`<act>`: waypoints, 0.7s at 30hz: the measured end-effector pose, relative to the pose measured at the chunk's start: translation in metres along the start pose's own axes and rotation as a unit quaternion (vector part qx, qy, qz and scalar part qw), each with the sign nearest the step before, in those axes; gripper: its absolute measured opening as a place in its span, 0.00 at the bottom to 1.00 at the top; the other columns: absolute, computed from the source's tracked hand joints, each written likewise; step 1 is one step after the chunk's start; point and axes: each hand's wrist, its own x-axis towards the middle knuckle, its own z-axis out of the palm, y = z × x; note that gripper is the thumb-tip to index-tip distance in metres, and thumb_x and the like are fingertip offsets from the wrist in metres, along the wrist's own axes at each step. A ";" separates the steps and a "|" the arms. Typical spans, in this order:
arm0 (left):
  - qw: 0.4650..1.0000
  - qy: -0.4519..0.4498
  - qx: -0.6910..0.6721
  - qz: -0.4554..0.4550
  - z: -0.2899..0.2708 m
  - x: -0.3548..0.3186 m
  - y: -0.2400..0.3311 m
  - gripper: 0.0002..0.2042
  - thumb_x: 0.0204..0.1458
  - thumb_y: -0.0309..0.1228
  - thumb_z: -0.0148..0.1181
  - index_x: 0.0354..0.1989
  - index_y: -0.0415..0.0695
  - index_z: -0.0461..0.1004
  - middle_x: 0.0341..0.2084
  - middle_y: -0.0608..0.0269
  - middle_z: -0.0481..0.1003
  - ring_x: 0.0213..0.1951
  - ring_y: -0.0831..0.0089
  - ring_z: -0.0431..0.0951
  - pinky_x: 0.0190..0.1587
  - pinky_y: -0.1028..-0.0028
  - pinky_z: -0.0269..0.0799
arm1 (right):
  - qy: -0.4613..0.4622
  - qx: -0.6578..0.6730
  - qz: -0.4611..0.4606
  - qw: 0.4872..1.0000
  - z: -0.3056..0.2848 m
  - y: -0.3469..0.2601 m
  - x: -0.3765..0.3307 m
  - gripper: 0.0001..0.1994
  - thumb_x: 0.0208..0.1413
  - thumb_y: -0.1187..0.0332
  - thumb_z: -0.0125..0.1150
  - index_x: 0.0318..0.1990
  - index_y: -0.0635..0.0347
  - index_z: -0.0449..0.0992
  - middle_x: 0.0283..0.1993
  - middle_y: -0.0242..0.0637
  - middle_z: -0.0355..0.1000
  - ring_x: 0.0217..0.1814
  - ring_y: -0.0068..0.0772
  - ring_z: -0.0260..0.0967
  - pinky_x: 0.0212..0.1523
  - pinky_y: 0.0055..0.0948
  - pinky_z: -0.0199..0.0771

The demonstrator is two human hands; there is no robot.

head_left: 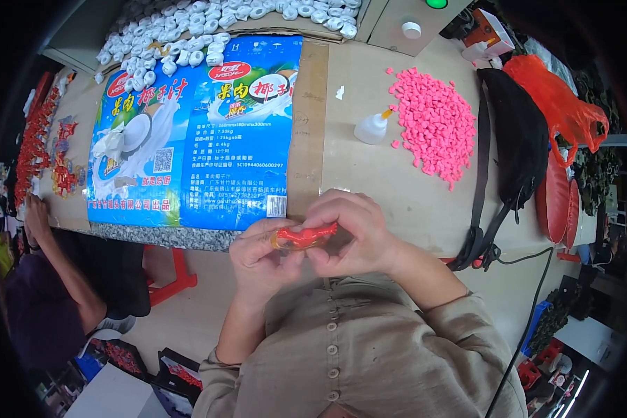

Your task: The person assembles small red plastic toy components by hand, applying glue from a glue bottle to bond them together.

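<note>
Close to my body, at the table's front edge, a small red piece with a see-through amber part (308, 237) is held between both hands. My left hand (258, 256) pinches its left end with thumb and fingers. At the other end, the fingers and thumb of my right hand (355, 233) close round it, hiding part of its underside. What exactly the piece is, I cannot make out. Just beyond my hands lies a flat blue printed cardboard sheet (233, 184). A white squeeze bottle with a yellow tip (371, 129) stands farther right, beside a heap of small pink pieces (435, 125).
Many small white pieces (209, 21) cover the far left. A black bag (512, 139) and a red plastic bag (564, 97) lie at right. At left, a co-worker's hand (38, 216) is near red pieces (31, 157). A red stool (177, 279) stands below the table.
</note>
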 end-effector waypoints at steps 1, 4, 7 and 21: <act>1.000 -0.004 0.006 0.000 0.000 0.000 0.001 0.11 0.31 0.19 0.60 0.29 0.38 0.73 0.29 0.58 0.72 0.30 0.73 0.72 0.30 0.80 0.68 | -0.001 0.002 0.007 1.000 0.000 -0.001 0.000 0.15 0.27 0.75 0.60 0.29 0.60 0.66 0.26 0.34 0.65 0.18 0.25 0.63 0.17 0.20 0.64; 1.000 0.005 -0.012 -0.005 -0.001 -0.001 -0.001 0.11 0.33 0.18 0.60 0.29 0.38 0.73 0.29 0.58 0.72 0.31 0.73 0.72 0.30 0.79 0.68 | -0.005 0.000 0.013 1.000 0.000 -0.001 0.000 0.15 0.28 0.75 0.61 0.30 0.60 0.66 0.27 0.34 0.65 0.18 0.24 0.62 0.19 0.18 0.64; 0.989 0.017 -0.132 -0.068 -0.006 -0.002 -0.009 0.09 0.38 0.22 0.59 0.30 0.37 0.72 0.30 0.58 0.71 0.31 0.72 0.72 0.29 0.78 0.69 | -0.080 0.089 0.123 0.985 -0.006 -0.009 0.005 0.15 0.35 0.77 0.59 0.35 0.64 0.68 0.34 0.38 0.64 0.30 0.25 0.66 0.28 0.20 0.66; 0.902 -0.048 -0.380 -0.199 -0.019 0.003 -0.013 0.16 0.48 0.31 0.51 0.43 0.35 0.63 0.36 0.56 0.69 0.36 0.69 0.71 0.31 0.73 0.69 | -0.037 0.230 0.130 0.964 0.001 -0.008 0.000 0.12 0.44 0.80 0.53 0.39 0.64 0.68 0.35 0.35 0.63 0.30 0.18 0.63 0.28 0.15 0.66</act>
